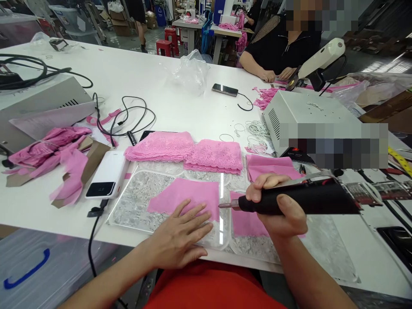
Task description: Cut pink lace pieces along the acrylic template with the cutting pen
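Observation:
My left hand [183,236] lies flat with fingers spread on the lower edge of a pink fabric piece [193,193]. That piece rests on a clear plastic sheet [138,219] over a grey marbled mat. In my right hand [283,210] is a black handheld tool with a thin metal tip [305,196], its kind not clear to me. The tip points left, close to the right edge of the fabric. Another pink piece [244,221] lies partly behind the tool and my hand. Two stacks of pink lace fabric, a left one [161,146] and a right one [214,155], sit just beyond.
A white power bank [107,174] with a cable stands left, beside pink scraps [51,148]. Grey metal boxes flank the work area, one left [48,103] and one right [309,111]. A phone [225,89] and plastic bag [193,71] lie farther back. Across the table sits a person [270,47].

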`<state>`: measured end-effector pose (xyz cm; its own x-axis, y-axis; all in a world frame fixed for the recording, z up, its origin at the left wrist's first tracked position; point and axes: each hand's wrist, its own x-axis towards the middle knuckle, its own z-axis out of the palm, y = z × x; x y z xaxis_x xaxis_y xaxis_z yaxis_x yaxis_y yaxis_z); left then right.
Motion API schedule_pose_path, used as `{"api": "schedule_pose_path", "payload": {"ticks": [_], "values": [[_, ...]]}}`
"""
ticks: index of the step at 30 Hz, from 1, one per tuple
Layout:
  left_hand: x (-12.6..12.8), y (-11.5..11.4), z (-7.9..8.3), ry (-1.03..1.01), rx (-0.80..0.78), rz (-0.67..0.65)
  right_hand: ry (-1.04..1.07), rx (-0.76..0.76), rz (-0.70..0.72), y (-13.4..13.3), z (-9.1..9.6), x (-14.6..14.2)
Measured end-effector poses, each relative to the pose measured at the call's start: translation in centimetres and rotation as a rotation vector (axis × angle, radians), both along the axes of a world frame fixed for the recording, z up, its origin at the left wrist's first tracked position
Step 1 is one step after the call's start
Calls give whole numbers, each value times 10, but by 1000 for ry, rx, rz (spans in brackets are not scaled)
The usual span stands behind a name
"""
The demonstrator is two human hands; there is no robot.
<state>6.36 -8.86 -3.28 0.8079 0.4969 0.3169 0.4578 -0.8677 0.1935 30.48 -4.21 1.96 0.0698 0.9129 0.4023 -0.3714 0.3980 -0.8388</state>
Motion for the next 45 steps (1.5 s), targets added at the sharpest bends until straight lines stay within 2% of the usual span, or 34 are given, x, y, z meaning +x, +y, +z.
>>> {"api": "schedule_pose_path", "payload": {"ticks": [6, 12, 17, 20, 23, 29, 35, 45], "values": [[0, 0, 0, -5, -14, -4, -4, 23, 37, 2, -2, -3], [-2, 1, 0, -12, -9, -10, -20, 31, 13, 2, -1, -4], [6, -2, 2, -61, 25, 16, -13, 44, -142, 6, 9, 17], [23, -3, 5, -90, 9, 15, -20, 87, -265, 11, 11, 32], [45, 0, 7, -83, -9, 14, -8, 62, -325, 13, 5, 37], [69, 6, -2, -52, -15, 66, 30, 7, -294, 12, -8, 29], [71, 7, -4, 3, -25, 88, 41, -3, -253, 15, -11, 28], [72, 7, -7, 14, -15, 95, 16, 2, -285, 15, -11, 28]]}}
